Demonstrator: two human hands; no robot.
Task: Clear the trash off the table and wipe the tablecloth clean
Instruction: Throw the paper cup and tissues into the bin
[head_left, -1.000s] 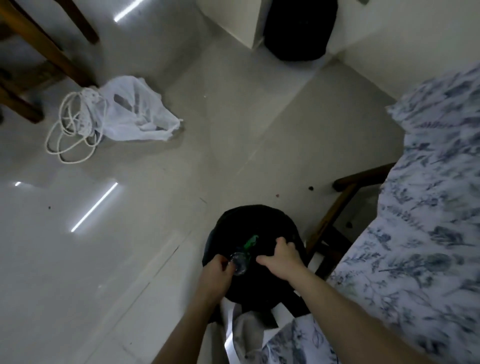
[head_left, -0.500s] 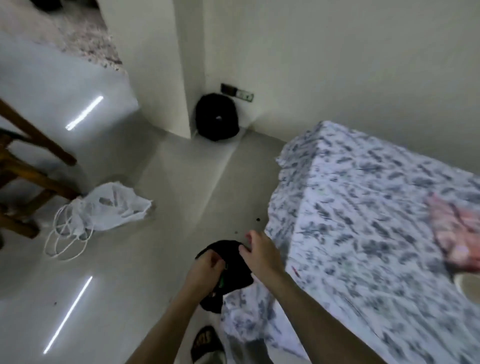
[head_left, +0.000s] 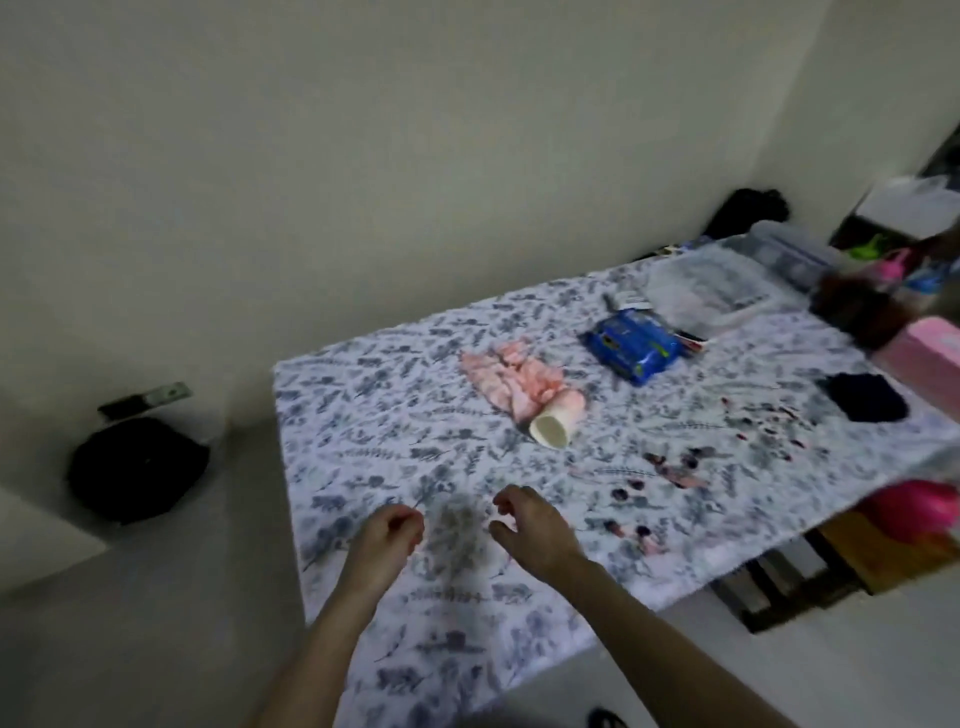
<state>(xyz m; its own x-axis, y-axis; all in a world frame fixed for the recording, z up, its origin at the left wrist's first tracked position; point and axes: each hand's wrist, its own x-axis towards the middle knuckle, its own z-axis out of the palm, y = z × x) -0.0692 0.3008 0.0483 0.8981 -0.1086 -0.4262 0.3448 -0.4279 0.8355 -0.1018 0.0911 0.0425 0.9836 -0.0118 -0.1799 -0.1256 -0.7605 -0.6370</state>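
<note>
The table wears a white tablecloth (head_left: 395, 426) with a blue leaf print. A white paper cup (head_left: 553, 423) lies on its side near the middle, touching a crumpled pink cloth (head_left: 511, 376). Dark red stains and small bits (head_left: 675, 467) spread over the right half. A blue wet-wipe pack (head_left: 631, 347) lies farther back. My left hand (head_left: 387, 540) hovers over the near edge with fingers curled and nothing in it. My right hand (head_left: 530, 525) is beside it, fingers loosely apart, holding nothing.
A black bag (head_left: 137, 467) sits on the floor in the left corner by the wall. A dark cloth (head_left: 865, 397), a pink box (head_left: 924, 358) and clear plastic containers (head_left: 727, 291) crowd the table's right and far side. A pink object (head_left: 919, 512) is under the right edge.
The view swung up from the black bin on the floor to the tabletop. Both hands left the bin's rim and now hang over the table's near edge.
</note>
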